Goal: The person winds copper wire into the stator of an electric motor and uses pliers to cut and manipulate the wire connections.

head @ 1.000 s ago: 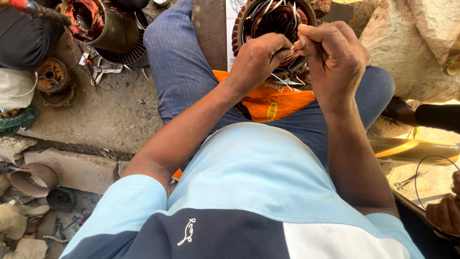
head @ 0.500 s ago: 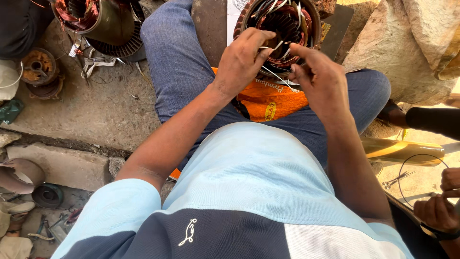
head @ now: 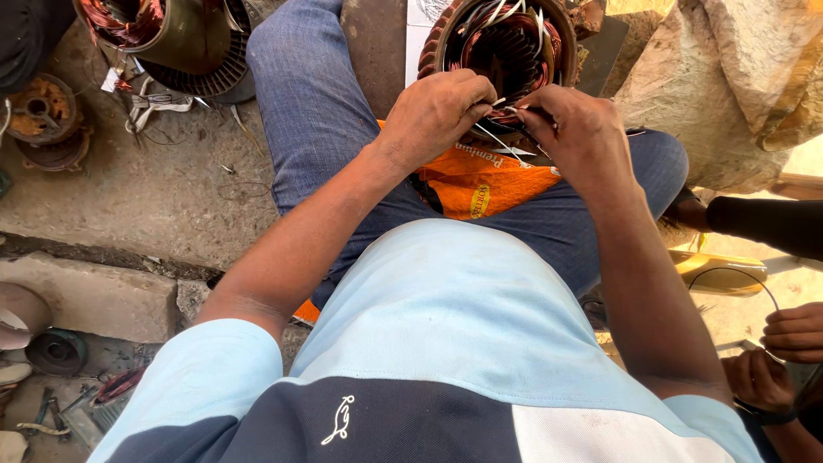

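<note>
A round motor stator (head: 506,43) with copper windings and thin white sleeved wires rests between my knees, above an orange cloth (head: 480,180) on my lap. My left hand (head: 433,116) is closed at the stator's near rim, pinching a thin white wire (head: 497,141). My right hand (head: 574,129) meets it from the right, fingertips closed on the same bundle of wires. Both hands touch at the fingertips. The stator's near edge is hidden behind my hands.
A second wound stator (head: 154,30) stands at the upper left on the concrete floor, with a rusty round part (head: 39,116) beside it. A large stone (head: 737,77) lies at the right. Another person's hands (head: 789,343) hold a wire at the lower right. Small tools (head: 60,403) lie at the lower left.
My hands have drawn together at the stator's near rim and dropped slightly in view. The view shifted down and closer; the other person's hands moved a little at the right edge.
</note>
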